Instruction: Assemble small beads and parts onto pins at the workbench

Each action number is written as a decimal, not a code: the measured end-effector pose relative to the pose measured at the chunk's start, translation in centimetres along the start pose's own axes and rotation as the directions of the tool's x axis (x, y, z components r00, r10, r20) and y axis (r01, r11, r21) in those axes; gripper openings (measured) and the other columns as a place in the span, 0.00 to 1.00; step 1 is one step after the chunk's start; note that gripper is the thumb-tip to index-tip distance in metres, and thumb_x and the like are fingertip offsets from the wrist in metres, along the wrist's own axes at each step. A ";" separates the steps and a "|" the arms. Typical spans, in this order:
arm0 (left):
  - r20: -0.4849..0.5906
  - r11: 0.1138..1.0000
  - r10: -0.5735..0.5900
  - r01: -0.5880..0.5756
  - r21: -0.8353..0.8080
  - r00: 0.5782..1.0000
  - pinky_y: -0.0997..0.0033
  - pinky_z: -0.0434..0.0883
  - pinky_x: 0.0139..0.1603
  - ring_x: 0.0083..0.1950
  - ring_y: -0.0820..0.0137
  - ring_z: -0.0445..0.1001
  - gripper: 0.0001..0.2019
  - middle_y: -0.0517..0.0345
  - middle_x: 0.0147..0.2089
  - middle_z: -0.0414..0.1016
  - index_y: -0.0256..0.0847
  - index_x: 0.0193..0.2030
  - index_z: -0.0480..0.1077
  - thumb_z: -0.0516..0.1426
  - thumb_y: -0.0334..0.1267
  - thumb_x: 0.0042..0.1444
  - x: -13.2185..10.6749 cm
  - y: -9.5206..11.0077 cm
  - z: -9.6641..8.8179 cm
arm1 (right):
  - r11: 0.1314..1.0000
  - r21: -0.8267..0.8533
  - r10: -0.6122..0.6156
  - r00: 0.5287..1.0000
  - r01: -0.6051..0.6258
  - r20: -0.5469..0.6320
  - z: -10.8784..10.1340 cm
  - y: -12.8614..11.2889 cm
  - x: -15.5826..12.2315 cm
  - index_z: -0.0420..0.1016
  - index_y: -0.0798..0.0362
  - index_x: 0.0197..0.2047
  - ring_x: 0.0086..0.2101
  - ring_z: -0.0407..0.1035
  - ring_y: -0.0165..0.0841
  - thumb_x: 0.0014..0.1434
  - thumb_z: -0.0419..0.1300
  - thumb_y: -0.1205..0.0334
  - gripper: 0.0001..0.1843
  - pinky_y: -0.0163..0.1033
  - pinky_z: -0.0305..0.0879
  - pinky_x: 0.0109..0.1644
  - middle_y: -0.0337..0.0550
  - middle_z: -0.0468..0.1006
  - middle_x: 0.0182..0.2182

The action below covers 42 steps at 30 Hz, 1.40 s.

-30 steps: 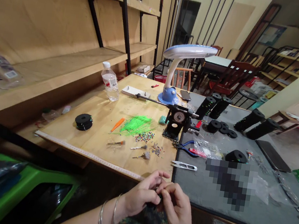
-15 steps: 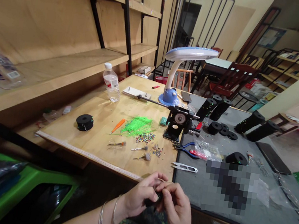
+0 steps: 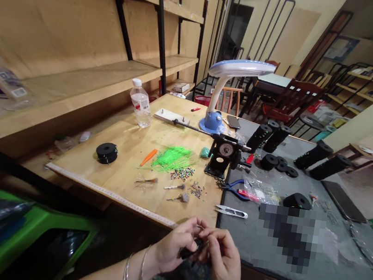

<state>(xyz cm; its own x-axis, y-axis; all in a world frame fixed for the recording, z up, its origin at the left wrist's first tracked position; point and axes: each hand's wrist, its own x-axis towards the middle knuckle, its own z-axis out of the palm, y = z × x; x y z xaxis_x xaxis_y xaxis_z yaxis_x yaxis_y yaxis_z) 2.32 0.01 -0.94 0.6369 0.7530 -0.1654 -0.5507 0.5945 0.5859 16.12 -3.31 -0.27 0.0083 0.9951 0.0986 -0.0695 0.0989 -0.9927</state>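
Observation:
Just off the table's front edge, my left hand (image 3: 174, 245) is closed around a small black rounded object (image 3: 188, 252). Fingers cover most of it, so its kind is hard to tell; its colour matches the black foam spools on the table. My right hand (image 3: 227, 261) meets the left one, thumb and forefinger pinched together beside the black object. Whatever lies in that pinch is too small or hidden to make out. Closest on the table are white thread snips (image 3: 232, 212) and several small brush-like bundles, one of them a grey-tipped bundle (image 3: 180, 197).
Bright green strands (image 3: 173, 158), an orange tool (image 3: 148, 158), coloured beads (image 3: 182, 173) and a black spool (image 3: 106, 152) lie on the wooden table. A black winding device (image 3: 222, 155) stands by a desk lamp (image 3: 212, 121). Blue-handled pliers (image 3: 237, 188) and foam spools (image 3: 297, 201) occupy the grey mat.
The view has shifted slightly, so the table things appear a little further right. Both hands keep their hold, with the right fingers moved slightly right and down.

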 end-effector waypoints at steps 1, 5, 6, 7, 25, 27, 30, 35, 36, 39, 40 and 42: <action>-0.006 1.000 -0.004 0.004 -0.002 1.000 0.77 0.56 0.23 0.26 0.74 0.68 0.21 0.59 0.32 0.67 0.38 0.39 0.64 0.53 0.27 0.33 0.0 0.0 0.0 | 1.000 0.009 0.010 1.000 -0.010 -0.019 -0.1 0.1 0.0 0.71 0.53 0.34 0.18 0.67 0.27 0.63 0.56 0.53 0.12 0.32 0.65 0.23 0.39 0.76 0.23; -0.014 1.000 -0.023 0.023 0.006 1.000 0.77 0.51 0.21 0.24 0.77 0.63 0.22 0.59 0.32 0.67 0.38 0.40 0.63 0.52 0.27 0.31 0.1 0.0 -0.3 | 0.999 -0.034 0.016 0.997 -0.019 -0.082 -0.7 0.3 0.3 0.71 0.53 0.34 0.18 0.67 0.28 0.63 0.55 0.52 0.14 0.32 0.64 0.23 0.37 0.73 0.20; -0.012 1.000 -0.018 0.018 0.005 1.000 0.77 0.51 0.21 0.23 0.78 0.62 0.22 0.60 0.32 0.66 0.38 0.40 0.63 0.52 0.27 0.31 0.1 0.0 -0.3 | 0.997 -0.079 0.003 0.995 -0.011 -0.097 -0.9 0.4 0.4 0.71 0.54 0.35 0.19 0.67 0.29 0.63 0.56 0.52 0.13 0.32 0.65 0.23 0.38 0.74 0.21; -0.013 1.000 -0.008 0.009 0.004 1.000 0.77 0.51 0.22 0.23 0.79 0.61 0.23 0.60 0.32 0.66 0.38 0.41 0.63 0.52 0.27 0.32 0.2 0.1 -0.3 | 0.990 -0.144 -0.024 0.994 0.008 -0.109 -1.2 0.5 0.6 0.71 0.54 0.35 0.21 0.69 0.30 0.62 0.56 0.52 0.13 0.32 0.66 0.24 0.39 0.75 0.22; -0.082 0.995 0.100 -0.097 0.036 0.992 0.74 0.48 0.24 0.24 0.79 0.58 0.23 0.59 0.35 0.66 0.39 0.42 0.63 0.53 0.28 0.33 -1.8 2.7 -1.9 | 0.251 -0.932 0.069 0.955 0.263 0.288 -2.2 -0.6 10.0 0.75 0.50 0.35 0.37 0.71 0.38 0.58 0.55 0.68 0.07 0.36 0.62 0.39 0.45 0.80 0.33; -0.078 0.996 0.094 -0.093 0.017 0.993 0.74 0.48 0.24 0.24 0.79 0.58 0.23 0.59 0.35 0.66 0.39 0.42 0.63 0.53 0.28 0.32 -1.7 2.6 -2.0 | 0.241 -0.933 0.095 0.950 0.268 0.298 -1.9 -0.8 10.9 0.75 0.51 0.35 0.38 0.71 0.38 0.56 0.57 0.68 0.06 0.35 0.61 0.39 0.45 0.80 0.34; -0.076 0.996 0.088 -0.088 0.004 0.993 0.74 0.48 0.24 0.23 0.79 0.59 0.23 0.59 0.34 0.66 0.39 0.42 0.63 0.53 0.28 0.32 -1.4 2.5 -2.2 | 0.231 -0.933 0.145 0.939 0.276 0.313 -1.5 -1.1 11.9 0.76 0.51 0.33 0.36 0.73 0.37 0.54 0.59 0.68 0.05 0.34 0.61 0.37 0.44 0.81 0.34; -0.070 0.995 0.096 -0.096 0.003 0.993 0.74 0.50 0.24 0.23 0.79 0.59 0.23 0.59 0.35 0.66 0.39 0.42 0.63 0.53 0.28 0.32 -1.2 2.5 -2.2 | 0.231 -0.934 0.194 0.928 0.272 0.318 -1.1 -1.1 12.8 0.76 0.51 0.30 0.34 0.74 0.37 0.53 0.58 0.69 0.06 0.34 0.59 0.34 0.45 0.81 0.31; -0.071 0.995 0.100 -0.100 0.002 0.993 0.74 0.50 0.24 0.23 0.79 0.59 0.23 0.59 0.35 0.66 0.39 0.42 0.63 0.53 0.28 0.32 -1.2 2.5 -2.1 | 0.236 -0.934 0.195 0.929 0.267 0.314 -1.0 -1.1 12.9 0.75 0.51 0.29 0.33 0.74 0.37 0.52 0.58 0.70 0.06 0.34 0.59 0.34 0.45 0.80 0.30; -0.072 0.993 0.114 -0.114 0.003 0.991 0.74 0.50 0.24 0.23 0.80 0.59 0.23 0.59 0.34 0.66 0.39 0.41 0.64 0.53 0.28 0.32 -1.2 2.7 -2.0 | 0.271 -0.929 0.179 0.935 0.251 0.305 -1.0 -1.4 12.6 0.74 0.52 0.29 0.33 0.74 0.38 0.52 0.57 0.70 0.06 0.35 0.60 0.34 0.47 0.80 0.30; -0.074 0.993 0.120 -0.120 0.005 0.990 0.74 0.50 0.24 0.23 0.80 0.59 0.23 0.59 0.34 0.66 0.39 0.41 0.64 0.53 0.28 0.32 -1.2 2.7 -2.0 | 0.278 -0.927 0.171 0.937 0.251 0.305 -1.1 -1.6 12.3 0.74 0.52 0.29 0.32 0.73 0.37 0.53 0.56 0.70 0.06 0.34 0.60 0.34 0.46 0.80 0.30; -0.081 0.991 0.134 -0.134 0.010 0.988 0.75 0.50 0.23 0.23 0.80 0.59 0.23 0.60 0.34 0.66 0.39 0.41 0.64 0.53 0.27 0.31 -1.1 2.6 -2.0 | 0.361 -0.901 0.144 0.940 0.240 0.308 -1.1 -2.0 11.0 0.73 0.52 0.31 0.31 0.72 0.35 0.56 0.55 0.68 0.06 0.34 0.61 0.33 0.44 0.79 0.28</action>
<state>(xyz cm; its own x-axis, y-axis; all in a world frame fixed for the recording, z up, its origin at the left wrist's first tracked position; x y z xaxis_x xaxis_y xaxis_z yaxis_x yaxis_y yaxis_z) -0.94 1.28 -0.85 0.5114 0.8462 -0.1493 -0.6253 0.4857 0.6108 17.47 7.48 2.77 -0.3095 0.9505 -0.0287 0.8757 0.2731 -0.3981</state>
